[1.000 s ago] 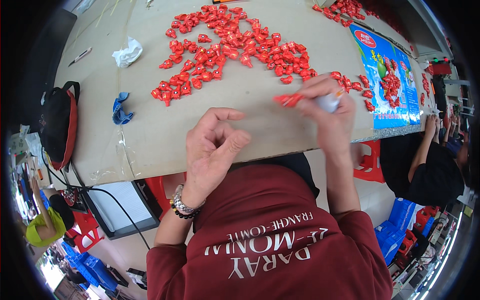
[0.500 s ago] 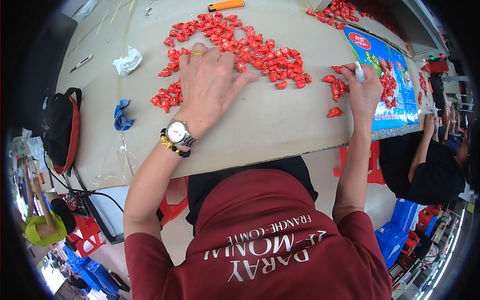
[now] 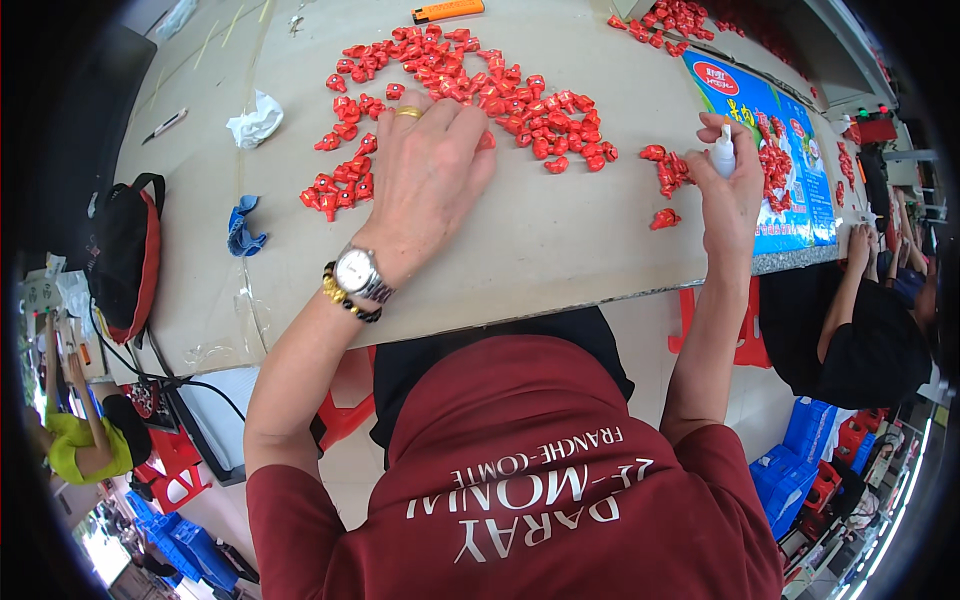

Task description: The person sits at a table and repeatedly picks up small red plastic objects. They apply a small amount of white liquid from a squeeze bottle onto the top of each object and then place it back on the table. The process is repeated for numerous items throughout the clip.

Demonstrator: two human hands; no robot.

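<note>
Small glossy red pieces [image 3: 440, 70], perhaps little plastic figures, lie in a loose heap on the tabletop. My left hand [image 3: 435, 165] is over the near side of this heap, back of the hand up, fingers drawn together. A red piece [image 3: 487, 141] shows at its thumb and fingertips, mostly covered by them. My right hand [image 3: 733, 190] is closed around a small white squeeze bottle [image 3: 723, 155], its narrow nozzle pointing up. Beside that hand lie a few more red pieces [image 3: 668, 170] and a single one [image 3: 665, 219] nearer to me.
A blue printed sheet [image 3: 790, 225] on the right carries more red pieces. An orange cutter-like tool [image 3: 448, 11] lies at the back. Crumpled tissue [image 3: 256, 121], a blue scrap [image 3: 244, 228], a pen-like tool [image 3: 165, 125] and a black-red bag [image 3: 130, 260] are left. Another person sits right.
My left thumb has closed in toward the fingers, with a red piece now at their tips. The right hand has turned slightly and shifted a little with the bottle.
</note>
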